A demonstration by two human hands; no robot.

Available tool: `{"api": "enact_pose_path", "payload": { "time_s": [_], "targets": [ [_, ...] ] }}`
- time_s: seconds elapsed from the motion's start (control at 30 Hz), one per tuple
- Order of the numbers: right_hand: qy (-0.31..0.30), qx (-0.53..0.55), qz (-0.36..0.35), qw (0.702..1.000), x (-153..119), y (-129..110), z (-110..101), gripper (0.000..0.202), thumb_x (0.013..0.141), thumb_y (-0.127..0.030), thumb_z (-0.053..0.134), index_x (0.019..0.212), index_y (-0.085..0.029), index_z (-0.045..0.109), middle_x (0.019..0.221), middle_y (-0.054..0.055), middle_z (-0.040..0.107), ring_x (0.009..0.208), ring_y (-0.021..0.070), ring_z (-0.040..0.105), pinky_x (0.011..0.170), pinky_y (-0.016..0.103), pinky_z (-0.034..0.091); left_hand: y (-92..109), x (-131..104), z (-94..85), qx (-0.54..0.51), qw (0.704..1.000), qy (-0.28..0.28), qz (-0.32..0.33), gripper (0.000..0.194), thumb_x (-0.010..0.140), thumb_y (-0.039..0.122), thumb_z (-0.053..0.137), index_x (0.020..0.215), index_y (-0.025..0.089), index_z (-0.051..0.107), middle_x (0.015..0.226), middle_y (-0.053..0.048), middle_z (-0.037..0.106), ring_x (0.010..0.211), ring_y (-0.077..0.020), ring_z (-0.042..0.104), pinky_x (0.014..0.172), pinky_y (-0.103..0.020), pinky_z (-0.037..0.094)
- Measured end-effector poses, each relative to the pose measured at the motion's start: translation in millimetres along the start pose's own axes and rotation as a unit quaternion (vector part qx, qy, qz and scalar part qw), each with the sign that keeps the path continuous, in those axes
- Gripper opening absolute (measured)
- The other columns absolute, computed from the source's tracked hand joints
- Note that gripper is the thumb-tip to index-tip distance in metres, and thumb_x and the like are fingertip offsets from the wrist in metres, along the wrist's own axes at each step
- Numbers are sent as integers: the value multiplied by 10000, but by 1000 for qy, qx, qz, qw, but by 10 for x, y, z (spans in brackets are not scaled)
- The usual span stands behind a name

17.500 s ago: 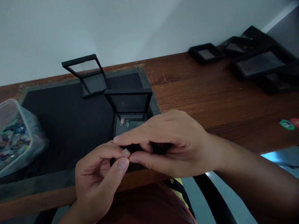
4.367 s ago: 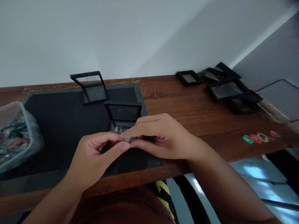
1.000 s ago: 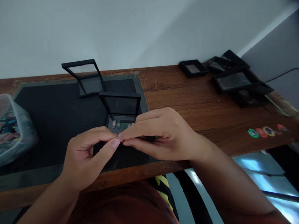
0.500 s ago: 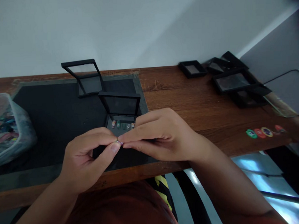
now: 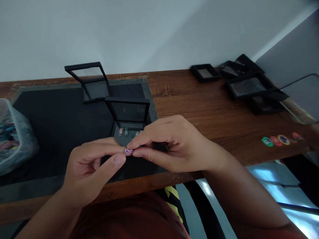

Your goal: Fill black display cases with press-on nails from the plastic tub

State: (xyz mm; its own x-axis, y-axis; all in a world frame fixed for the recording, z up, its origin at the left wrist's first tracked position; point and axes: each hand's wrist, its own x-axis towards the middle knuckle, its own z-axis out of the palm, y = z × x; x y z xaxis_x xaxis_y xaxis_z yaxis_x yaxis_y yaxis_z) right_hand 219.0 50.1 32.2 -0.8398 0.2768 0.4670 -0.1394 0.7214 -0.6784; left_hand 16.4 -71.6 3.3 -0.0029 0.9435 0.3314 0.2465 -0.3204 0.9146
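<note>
A small pink, white and green press-on nail (image 5: 128, 151) is pinched between my two hands above the mat. My left hand (image 5: 90, 168) grips its left end between thumb and forefinger. The thumb and forefinger of my right hand (image 5: 173, 145) close on its right end. Just behind my hands stands a black display case (image 5: 128, 110) with its windowed lid raised. A row of several similar painted nails (image 5: 126, 132) lies in its base, partly hidden by my right hand.
Behind the case stands another open black case (image 5: 94, 89). A clear plastic tub (image 5: 25, 136) of small colourful pieces is at the left of the dark mat (image 5: 61, 116). More black cases (image 5: 248, 85) are piled far right, with several round coloured pieces (image 5: 275, 141) in front.
The nail has turned so its pink patterned face shows more. My left thumb has slid back slightly, and my right fingers have shifted on the nail's end.
</note>
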Motion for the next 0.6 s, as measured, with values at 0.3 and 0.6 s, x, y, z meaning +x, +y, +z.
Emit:
{"api": "enact_pose_path", "payload": {
  "time_s": [0.3,0.6],
  "targets": [
    [0,24,-9,1000,2,20,2,118,1009,-187,661,1066,-140,752,975,-6,785,831,67,706,754,182,505,-14,26,-11,10,999,-4,-41,306,982,281,636,687,236,706,604,7,598,618,-137,571,588,-288,476],
    [27,63,-11,998,10,-11,13,105,990,-138,673,1045,-104,755,963,8,787,822,58,719,737,151,519,25,56,8,-23,999,-17,-33,137,903,176,725,845,273,802,675,19,697,639,-112,630,588,-225,513]
  ]
}}
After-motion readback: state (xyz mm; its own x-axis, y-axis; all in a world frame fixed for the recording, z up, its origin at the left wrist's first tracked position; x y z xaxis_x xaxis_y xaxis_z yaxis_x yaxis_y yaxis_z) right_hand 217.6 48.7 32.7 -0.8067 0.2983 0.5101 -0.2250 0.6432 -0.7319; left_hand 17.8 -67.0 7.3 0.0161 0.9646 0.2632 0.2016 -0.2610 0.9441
